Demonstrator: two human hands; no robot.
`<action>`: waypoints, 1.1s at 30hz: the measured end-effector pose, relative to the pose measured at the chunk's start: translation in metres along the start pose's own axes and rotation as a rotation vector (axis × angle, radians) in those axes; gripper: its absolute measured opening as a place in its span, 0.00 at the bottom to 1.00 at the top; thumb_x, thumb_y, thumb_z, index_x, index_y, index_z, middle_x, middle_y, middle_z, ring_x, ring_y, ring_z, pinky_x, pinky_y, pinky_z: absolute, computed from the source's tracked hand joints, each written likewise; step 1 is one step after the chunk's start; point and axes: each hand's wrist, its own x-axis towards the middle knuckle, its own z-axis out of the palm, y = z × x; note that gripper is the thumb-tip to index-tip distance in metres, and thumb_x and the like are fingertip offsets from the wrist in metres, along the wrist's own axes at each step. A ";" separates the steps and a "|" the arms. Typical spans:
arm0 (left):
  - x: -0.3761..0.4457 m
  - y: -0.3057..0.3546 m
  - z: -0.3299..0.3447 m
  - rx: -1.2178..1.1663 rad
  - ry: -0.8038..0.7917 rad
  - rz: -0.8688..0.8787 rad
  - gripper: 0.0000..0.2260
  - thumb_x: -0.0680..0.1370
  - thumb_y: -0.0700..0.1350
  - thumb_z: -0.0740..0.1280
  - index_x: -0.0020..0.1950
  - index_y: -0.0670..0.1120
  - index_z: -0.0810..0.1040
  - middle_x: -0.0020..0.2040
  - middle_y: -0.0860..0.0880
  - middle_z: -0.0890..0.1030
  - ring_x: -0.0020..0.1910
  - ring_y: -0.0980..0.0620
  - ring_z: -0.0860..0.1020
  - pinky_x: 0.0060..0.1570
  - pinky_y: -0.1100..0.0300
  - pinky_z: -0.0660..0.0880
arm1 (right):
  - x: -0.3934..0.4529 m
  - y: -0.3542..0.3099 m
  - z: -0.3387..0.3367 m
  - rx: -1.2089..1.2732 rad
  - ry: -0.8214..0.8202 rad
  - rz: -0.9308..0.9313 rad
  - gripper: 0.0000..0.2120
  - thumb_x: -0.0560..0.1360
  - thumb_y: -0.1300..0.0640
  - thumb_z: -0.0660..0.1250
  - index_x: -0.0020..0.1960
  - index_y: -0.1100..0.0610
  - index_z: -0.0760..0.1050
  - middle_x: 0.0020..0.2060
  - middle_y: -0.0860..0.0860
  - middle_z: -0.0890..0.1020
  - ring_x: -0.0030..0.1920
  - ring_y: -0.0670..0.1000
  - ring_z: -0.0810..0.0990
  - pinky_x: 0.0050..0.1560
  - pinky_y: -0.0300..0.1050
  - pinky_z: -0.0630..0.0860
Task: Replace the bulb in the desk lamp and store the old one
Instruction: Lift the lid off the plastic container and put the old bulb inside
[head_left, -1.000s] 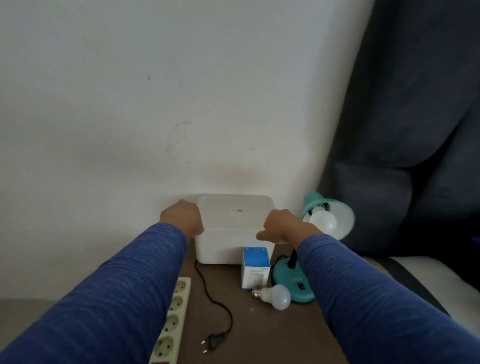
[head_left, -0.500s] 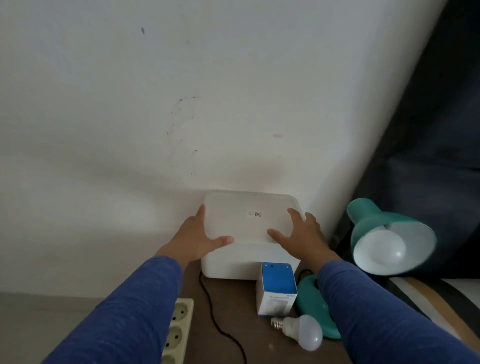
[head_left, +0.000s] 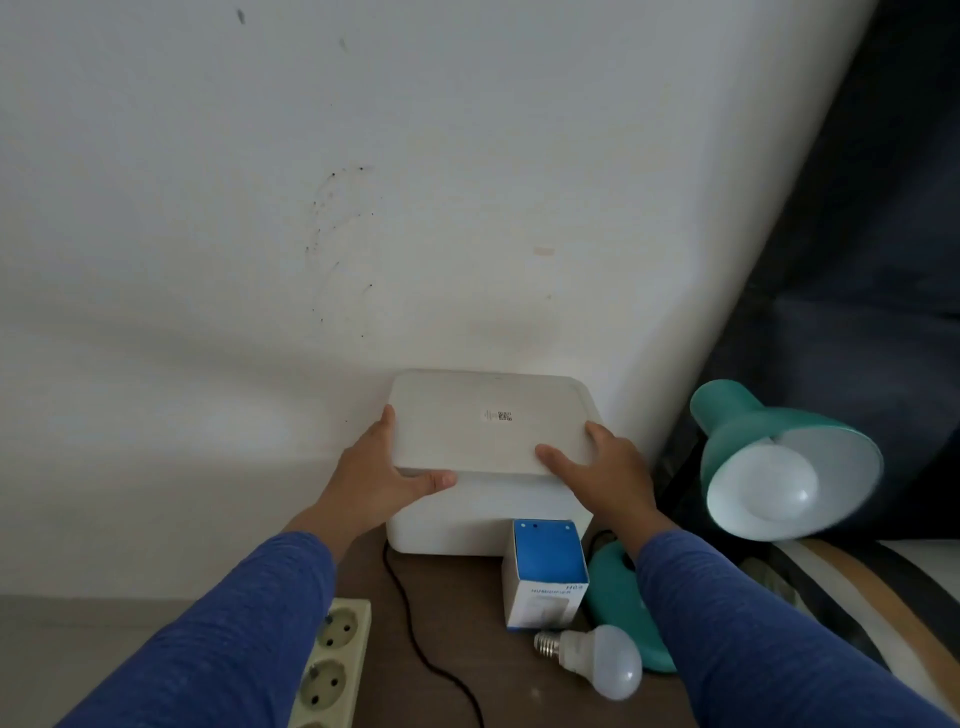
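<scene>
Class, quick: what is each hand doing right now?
Left hand: closed on the white lid, left edge.
Right hand: closed on the lid's right front edge.

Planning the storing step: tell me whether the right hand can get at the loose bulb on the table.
Probably yes: the loose bulb lies uncovered below the right hand, though that hand now grips the box lid.

Left hand (head_left: 382, 480) and right hand (head_left: 605, 475) grip the white lid (head_left: 488, 423) tilted above its white box (head_left: 467, 522); loose bulb (head_left: 597, 660) lies beside teal lamp (head_left: 779, 457).
</scene>
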 end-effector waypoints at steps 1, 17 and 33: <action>0.001 0.002 -0.001 -0.005 0.005 0.001 0.53 0.65 0.60 0.74 0.77 0.46 0.44 0.76 0.48 0.58 0.74 0.47 0.60 0.72 0.54 0.60 | 0.000 0.000 -0.002 -0.002 0.006 0.001 0.41 0.69 0.34 0.64 0.73 0.56 0.60 0.67 0.57 0.70 0.65 0.57 0.71 0.63 0.52 0.71; -0.058 0.013 -0.020 -0.051 0.136 0.004 0.56 0.63 0.58 0.76 0.77 0.46 0.42 0.76 0.47 0.60 0.73 0.47 0.62 0.70 0.54 0.62 | -0.053 -0.019 -0.019 0.053 0.094 -0.096 0.39 0.71 0.38 0.65 0.74 0.56 0.57 0.69 0.57 0.67 0.68 0.55 0.66 0.66 0.48 0.66; -0.275 -0.014 0.048 -0.154 0.077 -0.032 0.41 0.63 0.51 0.79 0.70 0.49 0.60 0.60 0.52 0.71 0.58 0.55 0.69 0.54 0.59 0.70 | -0.269 0.080 -0.010 0.095 -0.002 0.038 0.39 0.72 0.39 0.66 0.75 0.52 0.54 0.72 0.55 0.63 0.70 0.55 0.64 0.68 0.49 0.63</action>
